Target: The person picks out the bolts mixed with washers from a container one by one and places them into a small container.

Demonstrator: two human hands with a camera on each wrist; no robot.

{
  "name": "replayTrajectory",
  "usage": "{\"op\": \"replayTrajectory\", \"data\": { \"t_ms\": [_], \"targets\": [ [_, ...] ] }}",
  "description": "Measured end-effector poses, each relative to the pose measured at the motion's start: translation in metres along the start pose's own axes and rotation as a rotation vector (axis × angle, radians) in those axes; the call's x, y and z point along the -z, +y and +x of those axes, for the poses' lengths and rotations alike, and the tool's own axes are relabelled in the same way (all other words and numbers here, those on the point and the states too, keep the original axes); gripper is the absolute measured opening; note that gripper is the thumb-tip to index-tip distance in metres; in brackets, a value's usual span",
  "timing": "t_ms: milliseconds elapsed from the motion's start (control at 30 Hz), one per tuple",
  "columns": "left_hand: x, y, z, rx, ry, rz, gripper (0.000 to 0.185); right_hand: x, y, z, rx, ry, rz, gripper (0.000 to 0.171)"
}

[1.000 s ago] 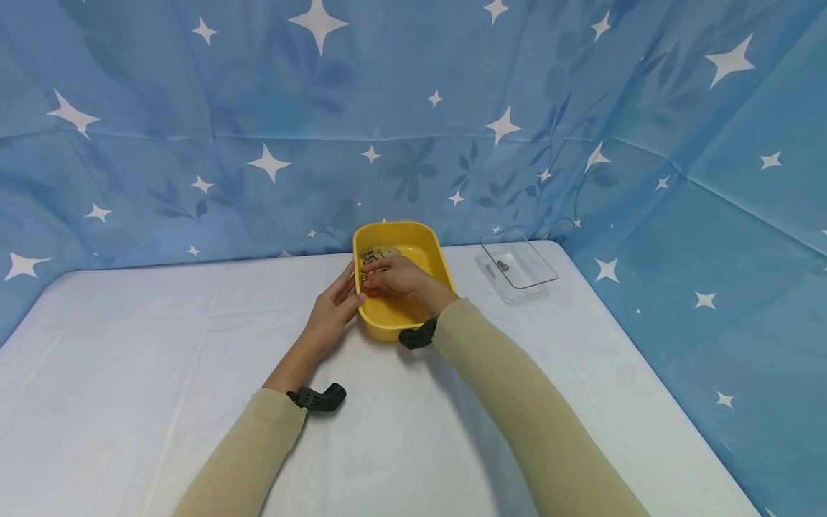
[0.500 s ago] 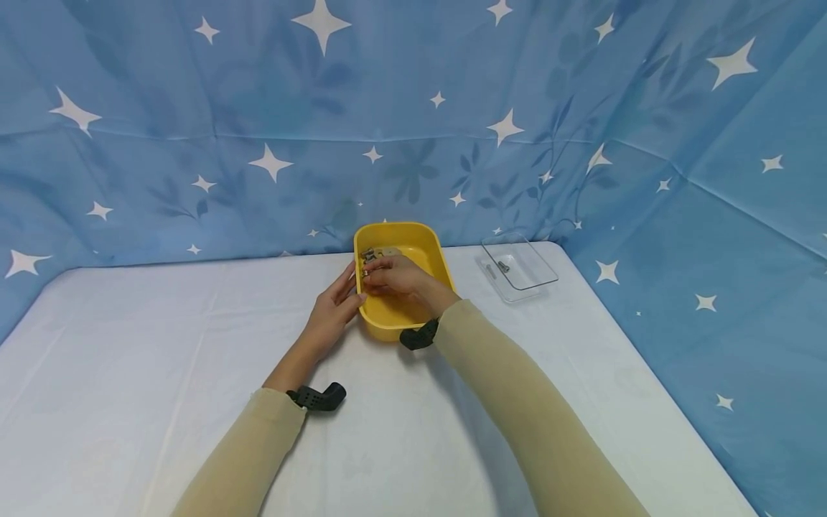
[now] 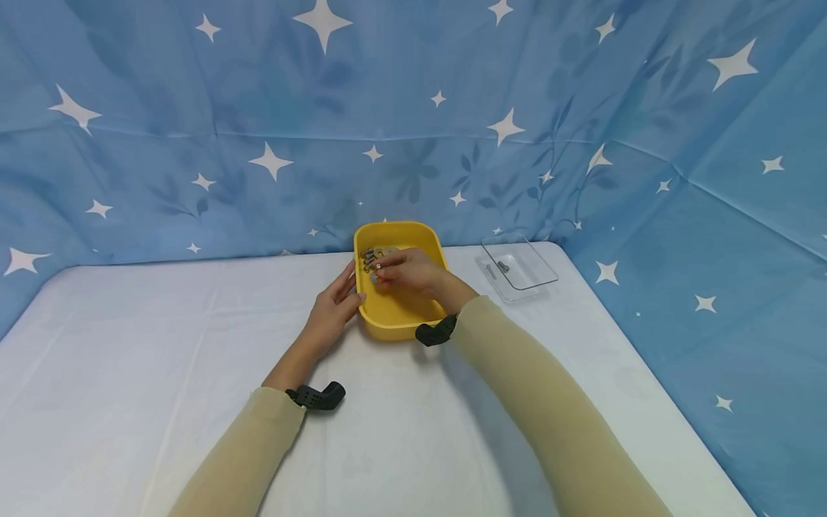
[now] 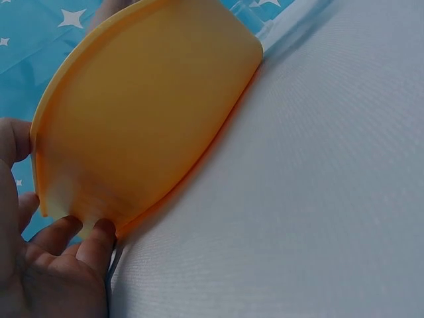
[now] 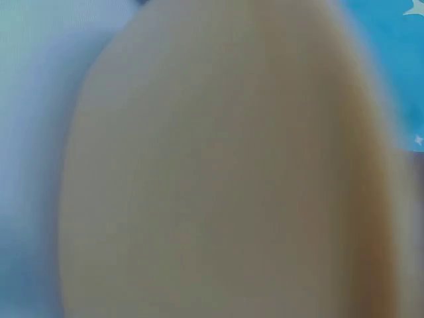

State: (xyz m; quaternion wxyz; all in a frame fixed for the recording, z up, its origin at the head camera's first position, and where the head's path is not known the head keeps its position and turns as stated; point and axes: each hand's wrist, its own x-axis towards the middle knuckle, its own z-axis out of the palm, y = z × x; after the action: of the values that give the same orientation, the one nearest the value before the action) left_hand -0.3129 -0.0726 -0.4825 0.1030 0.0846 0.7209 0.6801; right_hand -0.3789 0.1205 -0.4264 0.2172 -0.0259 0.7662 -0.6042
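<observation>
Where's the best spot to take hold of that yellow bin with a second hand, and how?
Probably its right wall, from the right, thumb inside, fingers outside. The yellow bin sits upright, open-topped with raised walls, and the left hand holds the opposite one, so the grips should balance. The right hand, pinching what looks like a small silvery piece, would need freeing first.
</observation>
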Motion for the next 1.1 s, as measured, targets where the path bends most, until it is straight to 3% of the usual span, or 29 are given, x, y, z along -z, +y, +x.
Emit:
{"op": "replayTrajectory", "data": {
  "t_ms": [533,1100],
  "targets": [
    [0.001,0.000,-0.001,0.019,0.018,-0.001,0.069,0.058,-0.016,-0.028,0.041,-0.031,-0.027,0.042],
    [-0.001,-0.001,0.000,0.011,-0.003,0.002,0.069,0.165,-0.003,-0.065,0.008,0.100,-0.242,0.045]
  ]
}}
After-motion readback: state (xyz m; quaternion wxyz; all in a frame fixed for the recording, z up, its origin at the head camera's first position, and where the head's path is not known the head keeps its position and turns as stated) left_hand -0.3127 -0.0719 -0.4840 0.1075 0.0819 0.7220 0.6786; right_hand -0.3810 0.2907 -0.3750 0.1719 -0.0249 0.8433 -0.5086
